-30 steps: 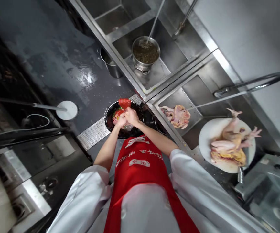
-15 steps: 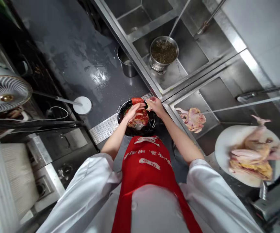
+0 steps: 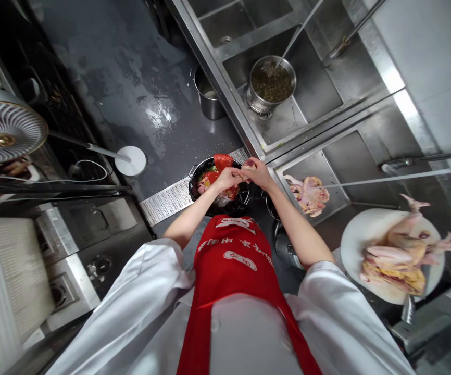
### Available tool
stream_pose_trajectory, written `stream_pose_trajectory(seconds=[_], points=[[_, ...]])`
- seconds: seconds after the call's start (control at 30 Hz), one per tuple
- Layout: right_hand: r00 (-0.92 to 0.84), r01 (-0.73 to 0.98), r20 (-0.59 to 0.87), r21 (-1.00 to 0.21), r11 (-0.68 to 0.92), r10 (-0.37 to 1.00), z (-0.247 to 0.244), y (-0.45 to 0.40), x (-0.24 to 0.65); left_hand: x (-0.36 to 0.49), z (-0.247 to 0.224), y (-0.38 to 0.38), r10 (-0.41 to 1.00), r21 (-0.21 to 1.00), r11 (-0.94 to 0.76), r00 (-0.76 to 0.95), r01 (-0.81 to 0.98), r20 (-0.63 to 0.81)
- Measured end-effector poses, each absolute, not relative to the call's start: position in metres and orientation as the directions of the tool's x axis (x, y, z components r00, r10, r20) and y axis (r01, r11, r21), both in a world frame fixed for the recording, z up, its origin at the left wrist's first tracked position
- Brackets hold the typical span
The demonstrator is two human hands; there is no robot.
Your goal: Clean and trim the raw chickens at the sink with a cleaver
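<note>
Both hands meet over a bin (image 3: 192,195) lined with a black bag, which holds red and pale scraps (image 3: 209,179). In my right hand (image 3: 260,174) is a small pale, pinkish piece (image 3: 248,165), perhaps raw poultry; its exact kind is too small to tell. My left hand (image 3: 228,178) reaches across, its fingers closed on the near end of the same piece. Split raw chicken (image 3: 313,195) lies in the sink basin to the right. Another raw chicken (image 3: 399,250), feet sticking out, rests on a round white cutting board (image 3: 352,234) beside a cleaver (image 3: 409,308).
Water runs into a steel pot (image 3: 272,86) of dark bits in the far sink. A second pot (image 3: 210,99) stands on the floor by the sink edge. A floor drain grate (image 3: 166,200) runs under the bin. A fan (image 3: 4,133) and stove (image 3: 100,265) are at left.
My left hand has moved right, from open over the bin to closing on the piece at my right hand. The view has shifted slightly.
</note>
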State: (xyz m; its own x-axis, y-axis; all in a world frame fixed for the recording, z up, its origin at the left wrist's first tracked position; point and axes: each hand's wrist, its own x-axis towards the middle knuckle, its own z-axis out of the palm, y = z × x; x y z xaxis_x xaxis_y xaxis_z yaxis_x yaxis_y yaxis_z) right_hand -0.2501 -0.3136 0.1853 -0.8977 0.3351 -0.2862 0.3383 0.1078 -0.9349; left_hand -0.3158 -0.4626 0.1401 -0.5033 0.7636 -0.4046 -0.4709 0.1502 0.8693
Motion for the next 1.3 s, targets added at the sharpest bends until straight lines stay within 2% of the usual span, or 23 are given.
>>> stream_pose_trajectory(seconds=[0.13, 0.3, 0.4, 0.5, 0.57, 0.67, 0.9, 1.1, 1.3], points=[[-0.892, 0.313, -0.244, -0.941, 0.131, 0.379, 0.182, -0.322, -0.247, -0.312, 0.13, -0.456, 0.75, 0.9, 0.229, -0.523, -0.37, -0.406], [-0.873, 0.307, -0.274, -0.951, 0.019, 0.404, 0.186, -0.315, -0.243, -0.318, 0.12, -0.467, 0.68, 0.891, 0.292, -0.58, -0.347, -0.449], [-0.873, 0.324, -0.306, -0.946, -0.018, 0.379, 0.194, -0.307, -0.242, -0.324, 0.126, -0.475, 0.741, 0.893, 0.153, -0.549, -0.422, -0.386], [-0.879, 0.372, -0.363, -0.928, -0.033, 0.31, 0.202, -0.302, -0.242, -0.325, 0.138, -0.474, 0.859, 0.824, -0.043, -0.442, -0.565, -0.259], [-0.879, 0.391, -0.381, -0.92, -0.024, 0.286, 0.205, -0.301, -0.241, -0.323, 0.144, -0.469, 0.902, 0.769, -0.062, -0.366, -0.636, -0.23], [-0.875, 0.404, -0.392, -0.915, -0.017, 0.285, 0.204, -0.299, -0.239, -0.319, 0.147, -0.46, 0.904, 0.756, 0.001, -0.322, -0.655, -0.28], [-0.871, 0.411, -0.406, -0.911, -0.044, 0.276, 0.201, -0.294, -0.236, -0.315, 0.15, -0.451, 0.896, 0.866, 0.105, -0.332, -0.489, -0.295], [-0.901, 0.38, -0.346, -0.921, 0.09, 0.26, 0.209, -0.296, -0.236, -0.312, 0.166, -0.449, 0.885, 0.935, 0.188, -0.361, -0.302, -0.294], [-0.9, 0.398, -0.381, -0.916, 0.046, 0.212, 0.206, -0.302, -0.233, -0.308, 0.169, -0.449, 0.893, 0.953, 0.223, -0.349, -0.205, -0.285]])
